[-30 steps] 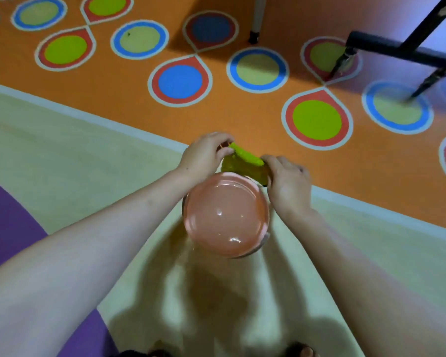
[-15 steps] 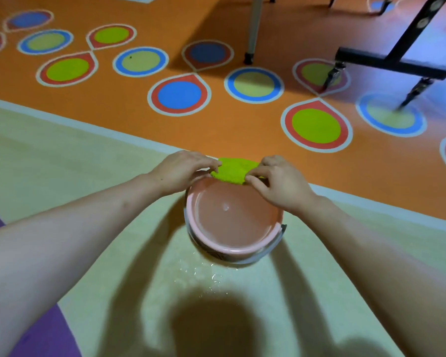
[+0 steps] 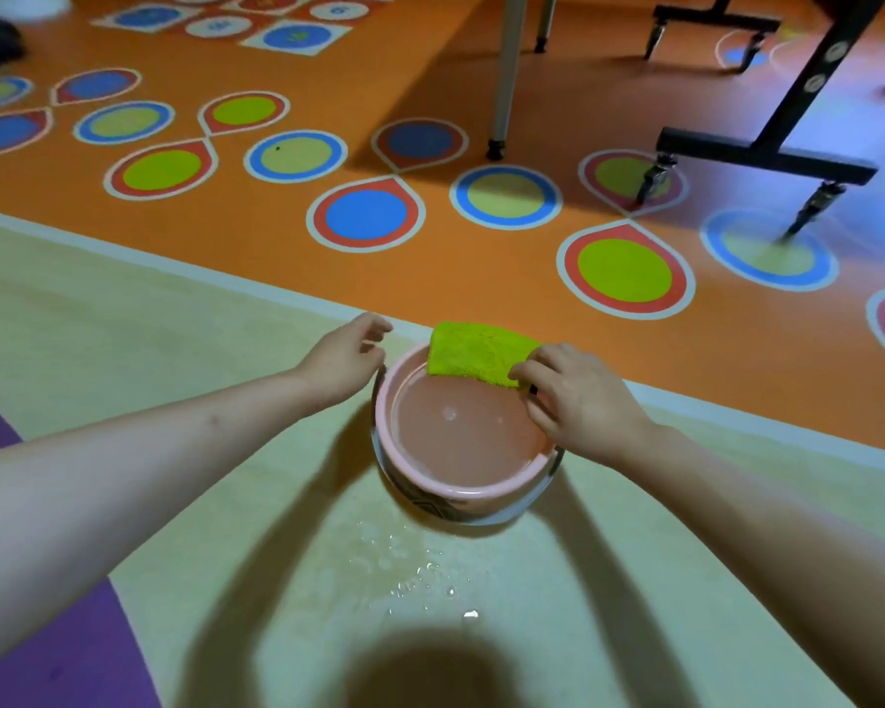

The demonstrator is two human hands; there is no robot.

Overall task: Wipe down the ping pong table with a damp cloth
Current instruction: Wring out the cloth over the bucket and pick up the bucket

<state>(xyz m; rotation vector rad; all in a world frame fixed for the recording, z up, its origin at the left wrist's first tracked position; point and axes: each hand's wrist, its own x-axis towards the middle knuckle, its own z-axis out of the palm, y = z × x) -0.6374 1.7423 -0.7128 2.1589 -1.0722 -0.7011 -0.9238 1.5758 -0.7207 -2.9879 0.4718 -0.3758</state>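
- Basin [image 3: 433, 495], lower centre of the frame: round, pink, smooth plastic with a thick rolled rim; a paler patterned band runs round its outer wall; it stands on the pale cream floor [image 3: 124, 360] and holds clear water with small highlights on the surface.
- Cloth [image 3: 473, 352], just above centre: lime green, fuzzy pile like microfibre, folded to a rough rectangle; it is draped over the basin's far rim, near edge hanging above the water.
- Right hand [image 3: 581, 401], right of centre: thumb and curled fingers pinch the cloth's right corner; the heel of the hand lies over the basin's right rim.
- Left hand [image 3: 341, 357], left of centre: fingers loosely bent and spread, holding nothing; it sits just beside the basin's left rim; cannot tell whether it touches the rim.
- Water drops [image 3: 420, 569], below the basin: scattered glossy beads and a thin wet film on the cream floor.
- Floor: matte sheet material; cream zone below, purple patch [image 3: 47, 646] at lower left, orange zone [image 3: 277, 237] across the upper half, split by a pale grey stripe; orange area printed with circles and teardrops in blue, red and lime.
- Black metal frame [image 3: 767, 150], upper right: square tube on small castors; blurred.
- Grey round leg [image 3: 507, 74], top centre: capped by a dark foot.
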